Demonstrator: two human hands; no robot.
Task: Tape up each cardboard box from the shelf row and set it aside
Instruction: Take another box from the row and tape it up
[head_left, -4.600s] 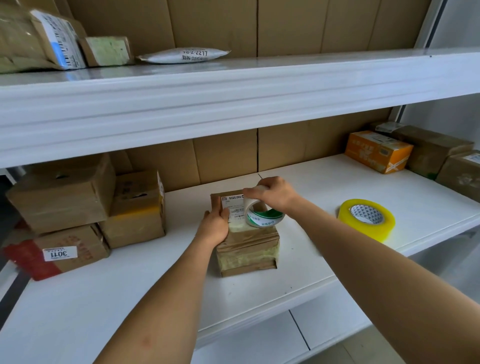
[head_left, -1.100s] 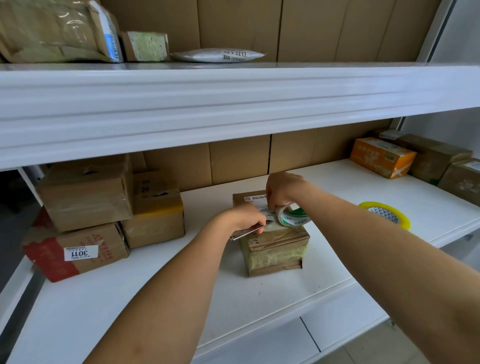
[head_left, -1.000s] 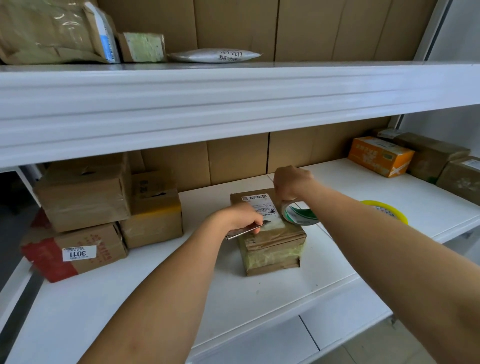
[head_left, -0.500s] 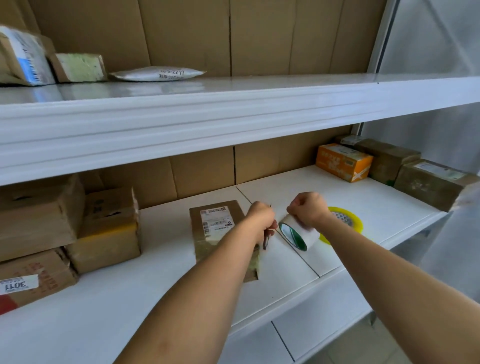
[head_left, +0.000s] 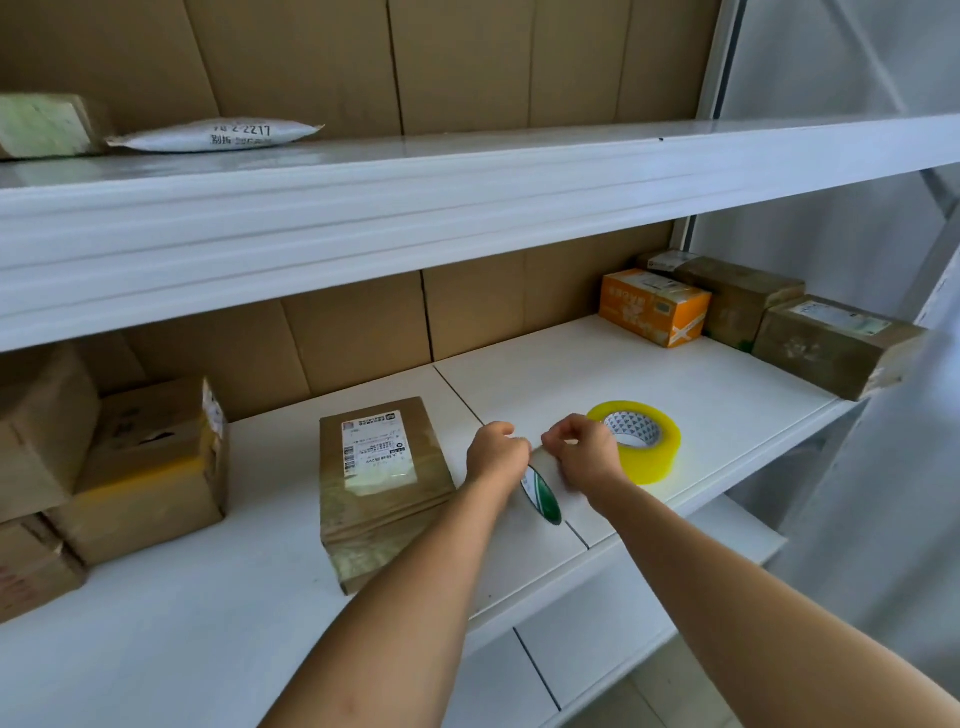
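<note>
Brown cardboard, glossy with clear tape and bearing a white printed label, is forming the box lying flat on the white shelf. Just right of it, both hands are meeting above the board: the left hand and right hand are each curling their fingers around a small tape roll with a green-and-white core, held on edge. A wider yellow tape ring is lying flat behind the right hand.
</note>
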